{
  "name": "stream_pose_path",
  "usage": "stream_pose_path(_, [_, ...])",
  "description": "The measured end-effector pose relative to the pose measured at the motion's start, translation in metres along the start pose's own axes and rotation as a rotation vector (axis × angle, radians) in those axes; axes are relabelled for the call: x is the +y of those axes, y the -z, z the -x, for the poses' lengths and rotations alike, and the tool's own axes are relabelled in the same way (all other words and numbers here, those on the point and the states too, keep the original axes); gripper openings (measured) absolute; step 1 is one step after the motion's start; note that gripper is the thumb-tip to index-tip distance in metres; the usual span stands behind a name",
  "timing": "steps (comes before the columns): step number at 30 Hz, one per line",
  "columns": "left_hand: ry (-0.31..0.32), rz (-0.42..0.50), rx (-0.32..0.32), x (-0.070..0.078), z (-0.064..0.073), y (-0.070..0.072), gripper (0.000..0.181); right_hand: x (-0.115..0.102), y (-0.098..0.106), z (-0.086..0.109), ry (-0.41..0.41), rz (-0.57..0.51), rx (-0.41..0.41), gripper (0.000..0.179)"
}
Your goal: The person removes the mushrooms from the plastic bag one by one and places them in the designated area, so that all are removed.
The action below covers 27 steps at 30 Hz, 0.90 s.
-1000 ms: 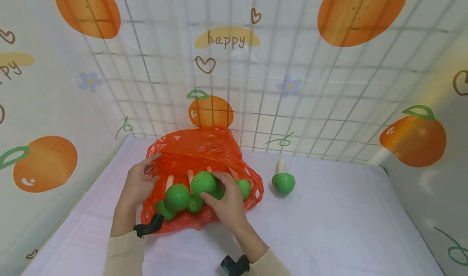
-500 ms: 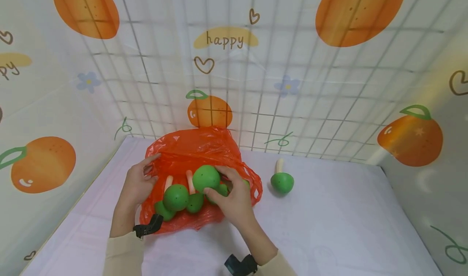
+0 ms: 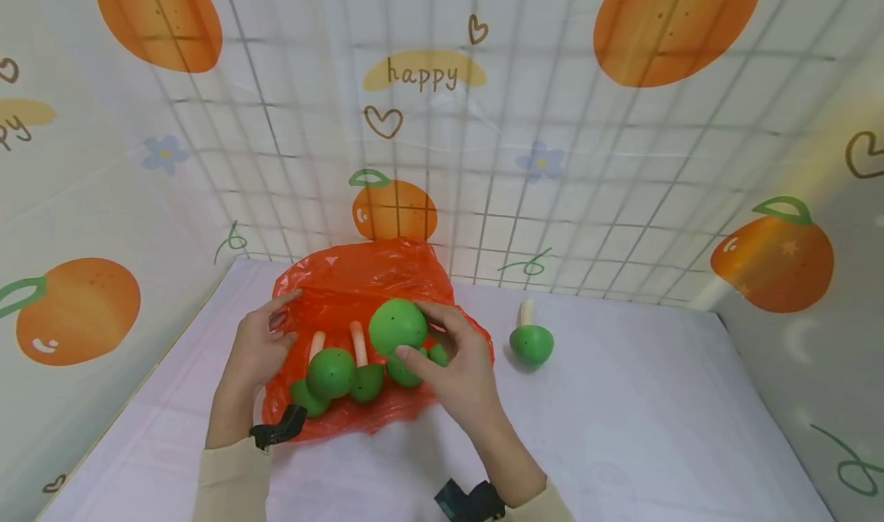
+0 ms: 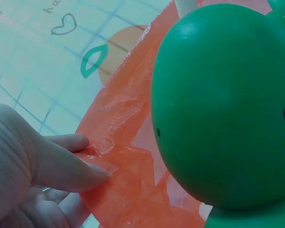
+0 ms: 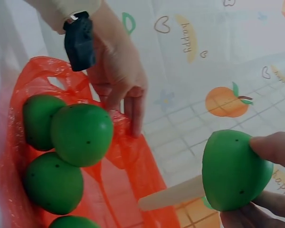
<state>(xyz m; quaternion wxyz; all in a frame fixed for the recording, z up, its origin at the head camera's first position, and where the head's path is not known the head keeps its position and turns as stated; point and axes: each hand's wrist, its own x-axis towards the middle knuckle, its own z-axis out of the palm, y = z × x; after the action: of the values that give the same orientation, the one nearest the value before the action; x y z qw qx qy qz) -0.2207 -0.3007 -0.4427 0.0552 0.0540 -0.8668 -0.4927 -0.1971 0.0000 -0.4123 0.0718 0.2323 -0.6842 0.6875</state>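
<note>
Held mushroom (image 3: 397, 326) has risen, stem (image 5: 171, 193) pointing toward the red bag (image 3: 366, 272).

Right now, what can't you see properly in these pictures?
Head view: the held green mushroom hides its own stem.
Head view: the right hand covers part of a green cap in the red bag.
Left wrist view: a big cap, cut off by the right edge, blocks some of the red bag.
Right wrist view: the bottom edge cuts off the lowest cap.
</note>
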Motion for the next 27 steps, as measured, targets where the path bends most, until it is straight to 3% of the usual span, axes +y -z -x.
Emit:
stream_pose_path(7, [-0.006, -0.003, -0.004, 0.000, 0.000, 0.000, 0.070, -0.011, 0.012, 0.000, -0.006, -0.065, -0.021, 0.053])
stream_pose_path(17, [-0.003, 0.008, -0.005, 0.001, 0.000, -0.001, 0.070, -0.024, 0.031, -0.001, 0.001, -0.102, 0.032, 0.055])
stream_pose_path(27, [0.009, 0.007, -0.011, 0.001, 0.001, -0.001, 0.071, -0.030, 0.056, -0.004, 0.042, -0.023, 0.173, 0.052])
